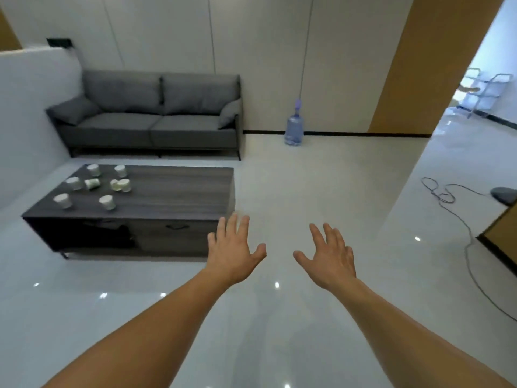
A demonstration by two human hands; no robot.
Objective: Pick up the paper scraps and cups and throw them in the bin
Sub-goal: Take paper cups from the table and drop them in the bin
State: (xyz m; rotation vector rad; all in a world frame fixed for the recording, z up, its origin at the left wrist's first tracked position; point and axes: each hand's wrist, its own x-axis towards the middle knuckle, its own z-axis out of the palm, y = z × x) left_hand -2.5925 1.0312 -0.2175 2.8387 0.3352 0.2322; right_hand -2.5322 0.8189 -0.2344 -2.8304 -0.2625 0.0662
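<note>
Head view, looking forward and down across a living room. Two bare forearms reach out from the bottom edge over a glossy pale floor (pixel 279 177). The left hand (pixel 233 253) and right hand (pixel 330 261) hover side by side and apart, palms down. The fingers (pixel 231 224) of both are straight and spread wide, holding nothing and touching nothing.

To the left, beyond the left hand, stands a low dark wood-grain surface (pixel 181 191). A cluster of small white cups (pixel 107 202) sits at its far-left end, well apart from both hands. Most stand with their long axis vertical, though blur hides whether their mouths face up or down. One tipped cup (pixel 92 184) near the middle of the cluster seems to lie on its side, long axis running left to right.

Behind the surface is a grey two-seat sofa (pixel 156 121) against a white wall (pixel 167 32). A blue water bottle (pixel 293 128) stands on the floor by the wall, right of the sofa. A grey cable (pixel 458 217) trails over the floor at far right.
</note>
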